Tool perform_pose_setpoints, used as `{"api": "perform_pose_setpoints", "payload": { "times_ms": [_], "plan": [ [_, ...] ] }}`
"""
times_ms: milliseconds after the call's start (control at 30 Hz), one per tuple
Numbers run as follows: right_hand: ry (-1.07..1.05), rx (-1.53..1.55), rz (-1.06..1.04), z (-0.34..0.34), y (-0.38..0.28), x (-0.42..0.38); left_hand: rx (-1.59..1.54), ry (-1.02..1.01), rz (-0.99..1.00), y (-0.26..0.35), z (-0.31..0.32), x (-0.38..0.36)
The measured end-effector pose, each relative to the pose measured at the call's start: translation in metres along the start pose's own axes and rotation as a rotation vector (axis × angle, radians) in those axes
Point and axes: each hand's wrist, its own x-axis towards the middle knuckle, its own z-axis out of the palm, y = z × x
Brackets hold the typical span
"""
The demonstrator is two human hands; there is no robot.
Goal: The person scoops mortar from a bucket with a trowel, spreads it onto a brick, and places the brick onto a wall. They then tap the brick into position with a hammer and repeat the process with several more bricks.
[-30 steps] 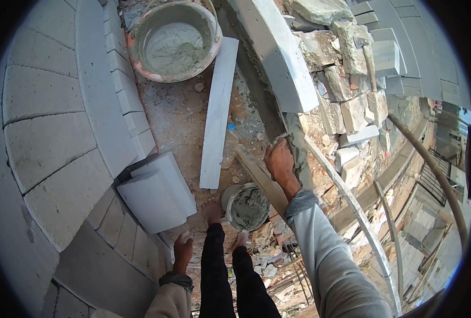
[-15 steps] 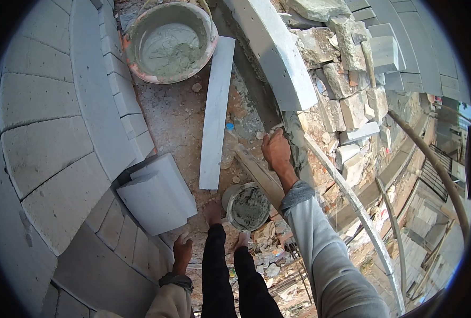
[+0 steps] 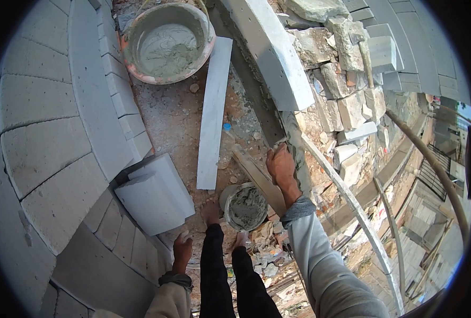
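Observation:
My right hand point(image 3: 281, 166) is closed at the near end of a strip of wet grey mortar point(image 3: 256, 98) along the top of a low wall. A thin pale edge shows just ahead of its knuckles, but what the fingers grip is hidden. Beside the strip lies a long white block point(image 3: 278, 63). A wooden board point(image 3: 259, 177) slants just left of my right wrist. Low down, my left hand point(image 3: 182, 253) hangs with loosely curled fingers, near stacked white blocks point(image 3: 158, 199), and nothing shows in it.
A large round tub point(image 3: 134, 74) of mortar stands at the upper left; a smaller bucket point(image 3: 226, 204) of mortar sits by my feet. A flat white slab point(image 3: 214, 116) lies between them. Broken stones with a hammer point(image 3: 365, 58) are piled at right. A curved block wall point(image 3: 44, 138) borders the left.
My right hand has moved a short way towards me along the wall, and more of the mortar strip shows ahead of it. My left hand stays in about the same place.

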Motion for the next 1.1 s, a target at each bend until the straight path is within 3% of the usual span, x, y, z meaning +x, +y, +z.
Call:
{"api": "perform_pose_setpoints", "payload": {
  "times_ms": [67, 267, 400, 533, 633, 700, 833, 900, 1033, 1100],
  "plan": [
    [0.104, 0.029, -0.02, 0.009, -0.001, -0.015, -0.009, -0.006, -0.01, 0.007, 0.002, -0.003],
    [-0.106, -0.005, 0.048, 0.004, -0.009, -0.008, -0.043, -0.034, -0.023, 0.022, 0.004, -0.009],
    [-0.043, -0.013, 0.032, -0.004, -0.002, -0.002, -0.07, -0.025, 0.028, -0.013, 0.008, 0.007],
    [0.07, 0.119, -0.035, -0.028, -0.005, -0.059, -0.022, -0.079, -0.076, 0.021, 0.008, -0.006],
    [0.191, 0.367, -0.152, -0.028, 0.009, -0.13, -0.021, -0.04, 0.103, -0.025, 0.025, 0.014],
    [0.04, 0.554, -0.105, -0.048, 0.011, -0.192, -0.017, -0.039, 0.14, -0.017, 0.035, 0.011],
    [0.025, 0.673, -0.243, -0.006, 0.086, -0.306, -0.137, -0.089, 0.054, 0.034, 0.063, -0.006],
    [-0.057, 0.473, -0.225, 0.038, 0.139, -0.341, -0.173, -0.1, 0.091, 0.032, 0.079, 0.003],
    [-0.233, 0.225, -0.173, 0.117, 0.234, -0.344, -0.195, -0.065, 0.256, 0.021, 0.121, 0.022],
    [-0.242, 0.203, -0.226, 0.111, 0.245, -0.326, -0.144, -0.059, 0.317, 0.014, 0.136, 0.042]
  ]
}}
